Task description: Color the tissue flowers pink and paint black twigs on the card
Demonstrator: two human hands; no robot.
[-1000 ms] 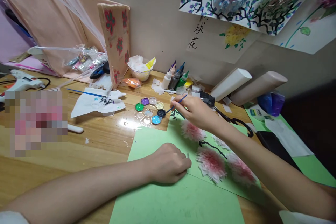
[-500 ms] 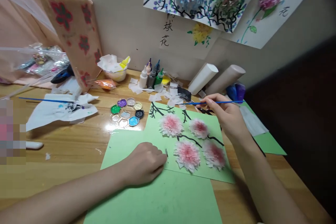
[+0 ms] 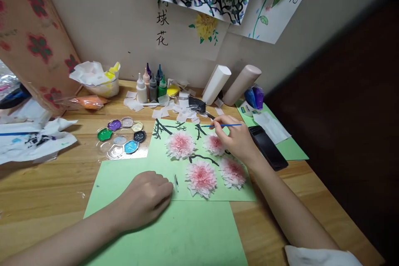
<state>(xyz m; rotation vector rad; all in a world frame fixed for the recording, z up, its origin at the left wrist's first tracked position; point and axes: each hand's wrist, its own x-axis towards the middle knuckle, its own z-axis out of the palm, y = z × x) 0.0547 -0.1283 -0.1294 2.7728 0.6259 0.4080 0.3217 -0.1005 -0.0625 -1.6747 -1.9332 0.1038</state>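
My right hand (image 3: 234,138) pinches a thin blue paintbrush (image 3: 232,124), its tip pointing left over the upper part of a green sheet (image 3: 162,162). On that sheet are several pink-and-white paper flowers (image 3: 201,176) and black painted branches (image 3: 204,158). My left hand (image 3: 149,197) is curled into a loose fist, resting on the sheet's lower left edge, beside a small dark smear. Whether its fingers hold anything is hidden. A second green sheet (image 3: 168,232) lies underneath. To the left is a paint palette (image 3: 120,139) with purple, green, black and blue wells.
Paint bottles (image 3: 152,89) and paper scraps (image 3: 181,110) line the wall, near two tilted cylinders (image 3: 217,85). A black phone (image 3: 268,147) lies right of my right hand. At left are a stained tissue (image 3: 37,141), a bowl (image 3: 104,87) and a flower-painted box (image 3: 40,45).
The head view has shifted right, so things appear further left. My right hand with the paintbrush has come lower, closer to the sheet's flowers. My left hand stays on the paper.
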